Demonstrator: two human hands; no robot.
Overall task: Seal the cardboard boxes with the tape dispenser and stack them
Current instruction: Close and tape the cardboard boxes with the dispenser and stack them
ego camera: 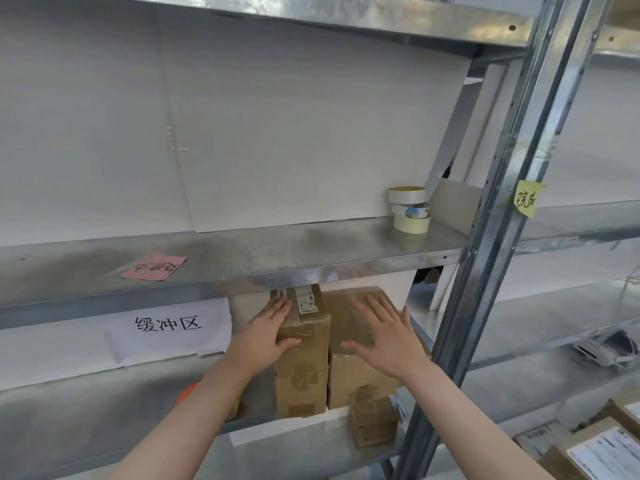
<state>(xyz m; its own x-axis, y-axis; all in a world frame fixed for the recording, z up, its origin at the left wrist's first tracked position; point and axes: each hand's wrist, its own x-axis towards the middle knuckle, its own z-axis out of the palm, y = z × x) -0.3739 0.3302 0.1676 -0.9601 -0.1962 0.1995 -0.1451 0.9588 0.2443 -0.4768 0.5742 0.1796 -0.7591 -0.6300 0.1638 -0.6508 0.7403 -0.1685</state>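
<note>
Two stacks of taped cardboard boxes stand side by side on a lower metal shelf. My left hand [268,332] lies with straight fingers on the top left corner of the left top box [306,329], thumb across its front face. My right hand [384,336] lies flat with spread fingers on the right top box [349,318]. A lower left box [301,393] and a lower right box [356,382] sit beneath them. A smaller box [374,424] shows below the shelf edge. No tape dispenser can be made out.
Three tape rolls [410,209] are stacked on the upper shelf [242,258], where a pink note [154,268] also lies. A metal upright [491,237] carries a yellow note [528,198]. More labelled boxes [602,448] lie at lower right. An orange object [185,393] peeks behind my left forearm.
</note>
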